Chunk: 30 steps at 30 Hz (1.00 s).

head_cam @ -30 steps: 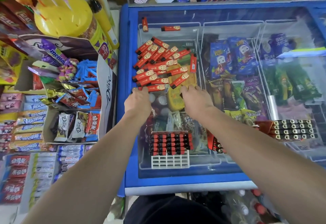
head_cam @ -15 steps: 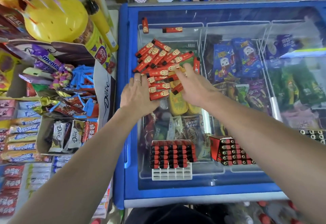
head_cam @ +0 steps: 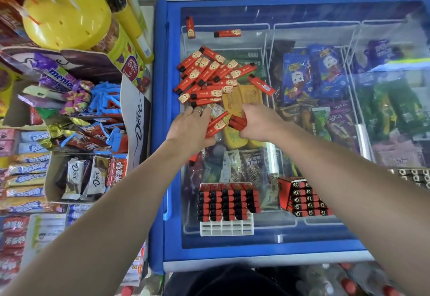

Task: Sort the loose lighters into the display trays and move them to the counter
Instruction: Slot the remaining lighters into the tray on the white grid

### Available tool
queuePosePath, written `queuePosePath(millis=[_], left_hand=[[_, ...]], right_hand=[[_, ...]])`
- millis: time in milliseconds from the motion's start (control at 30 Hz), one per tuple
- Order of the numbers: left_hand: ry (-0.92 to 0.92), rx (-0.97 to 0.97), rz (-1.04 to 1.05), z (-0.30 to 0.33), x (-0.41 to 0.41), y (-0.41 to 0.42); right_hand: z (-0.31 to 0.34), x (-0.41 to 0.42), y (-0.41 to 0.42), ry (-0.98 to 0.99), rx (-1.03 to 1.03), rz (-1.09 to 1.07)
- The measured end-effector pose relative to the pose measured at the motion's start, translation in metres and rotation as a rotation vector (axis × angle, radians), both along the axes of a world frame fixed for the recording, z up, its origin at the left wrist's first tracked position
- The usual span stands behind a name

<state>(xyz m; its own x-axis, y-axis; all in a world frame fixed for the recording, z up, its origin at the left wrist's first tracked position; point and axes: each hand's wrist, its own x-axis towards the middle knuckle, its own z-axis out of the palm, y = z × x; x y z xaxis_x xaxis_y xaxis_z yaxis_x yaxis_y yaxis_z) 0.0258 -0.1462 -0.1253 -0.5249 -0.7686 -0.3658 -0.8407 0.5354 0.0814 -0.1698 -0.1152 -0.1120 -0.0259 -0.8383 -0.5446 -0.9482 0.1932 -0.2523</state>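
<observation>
Left hand (head_cam: pixel 192 130) and right hand (head_cam: pixel 258 122) each clutch red lighters (head_cam: pixel 217 126) at the loose pile (head_cam: pixel 209 74) on the freezer lid (head_cam: pixel 302 246). White display tray (head_cam: pixel 226 228) nearer holds upright lighters; second tray (head_cam: pixel 285 193) beside it full

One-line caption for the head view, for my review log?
Both hands, left hand and right hand, gather red lighters on the freezer lid above a part-filled white tray.

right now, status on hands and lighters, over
Left hand and right hand each shut on loose lighters. Main pile unsorted on freezer lid. White tray has empty slots. Nothing in the way.
</observation>
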Motion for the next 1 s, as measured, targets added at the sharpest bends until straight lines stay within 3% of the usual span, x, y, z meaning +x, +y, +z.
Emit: queuePosePath(millis=[267,500,600,767,900,1000], left_hand=[[-0.042,-0.168,0.041,-0.01,0.0,0.032],[-0.022,-0.079,0.108,-0.005,-0.005,0.029],[0.199,0.108,0.339,0.005,-0.003,0.022],[0.79,0.491,0.728,0.036,0.0,0.03],[1.064,0.674,0.867,0.063,0.004,0.064],[1.103,0.758,0.879,0.079,0.008,0.095]], right_hand=[[-0.004,0.019,0.029,-0.191,0.021,-0.236],[0.005,0.029,0.046,-0.515,0.057,-0.544],[0.011,0.029,0.05,-0.724,0.077,-0.805],[0.026,0.028,0.064,-1.187,0.084,-1.083],[0.049,0.037,0.084,-1.336,0.045,-1.06],[0.062,0.044,0.104,-1.3,-0.027,-0.968]])
